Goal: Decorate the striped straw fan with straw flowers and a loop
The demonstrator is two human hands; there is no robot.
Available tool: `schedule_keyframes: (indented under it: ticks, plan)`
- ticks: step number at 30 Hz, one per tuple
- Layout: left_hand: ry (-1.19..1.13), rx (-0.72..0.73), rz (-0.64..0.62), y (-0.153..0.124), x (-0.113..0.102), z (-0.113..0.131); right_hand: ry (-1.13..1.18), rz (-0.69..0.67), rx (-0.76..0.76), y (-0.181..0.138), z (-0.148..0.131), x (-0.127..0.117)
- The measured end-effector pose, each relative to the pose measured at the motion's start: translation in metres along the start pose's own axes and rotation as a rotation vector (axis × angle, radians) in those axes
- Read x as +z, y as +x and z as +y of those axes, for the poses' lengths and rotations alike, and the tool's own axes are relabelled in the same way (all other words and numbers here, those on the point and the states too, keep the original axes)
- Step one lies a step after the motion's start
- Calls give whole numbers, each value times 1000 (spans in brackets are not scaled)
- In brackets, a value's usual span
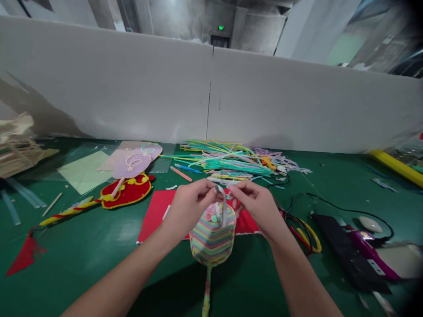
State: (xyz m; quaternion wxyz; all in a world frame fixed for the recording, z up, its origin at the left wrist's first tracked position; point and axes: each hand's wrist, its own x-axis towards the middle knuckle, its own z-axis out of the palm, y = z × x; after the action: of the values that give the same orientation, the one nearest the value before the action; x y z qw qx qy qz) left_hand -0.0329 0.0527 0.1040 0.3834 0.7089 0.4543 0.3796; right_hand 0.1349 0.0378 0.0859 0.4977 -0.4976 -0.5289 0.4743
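My left hand (pixel 193 198) is closed in a pinch on a thin whitish strip (pixel 224 211), which curls over and hangs down in a loop. Close beside it, my right hand (pixel 253 200) also has its fingertips pressed together; a speck of teal shows by them, but what they hold is too small to name. Below both hands is a round fan (pixel 211 240) covered in pastel zigzag stripes of fuzzy pipe cleaner, its wrapped handle pointing toward me. Small pink and green bits sit near its top edge. A red sheet (pixel 153 215) lies behind the fan.
Several pipe cleaners (pixel 228 160) lie heaped at the back. On the left are a red fan (pixel 127 193) with a tassel and a lilac fan shape (pixel 137 160). A purple glue gun (pixel 372 253) and its black cord lie right. A white partition (pixel 132 88) stands behind.
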Motion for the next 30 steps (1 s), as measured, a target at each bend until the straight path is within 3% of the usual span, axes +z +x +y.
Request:
schedule_keyframes:
  ticks: [2, 4, 7, 10, 13, 20, 24, 30]
  plan:
    - [-8, 6, 10, -3, -4, 2, -38, 119, -54, 0, 6, 1]
    - [20, 29, -11, -4, -9, 4, -138, 145, -161, -1, 10, 1]
    - [93, 94, -78, -4, -16, 6, -243, -41, -294, -3, 13, 4]
    - [193, 155, -90, -1, -20, 5, -172, -214, -213, -7, 16, 7]
    - [230, 157, -93, 1, -19, 1, -69, -271, -107, -10, 20, 9]
    - [57, -41, -81, -9, -14, -8, 141, -378, 2, -12, 13, 2]
    - [-25, -73, -140, -9, -17, -14, -39, -428, 9, -2, 4, -10]
    - [1, -43, -183, -3, -20, -25, -421, -485, -156, 16, -9, -20]
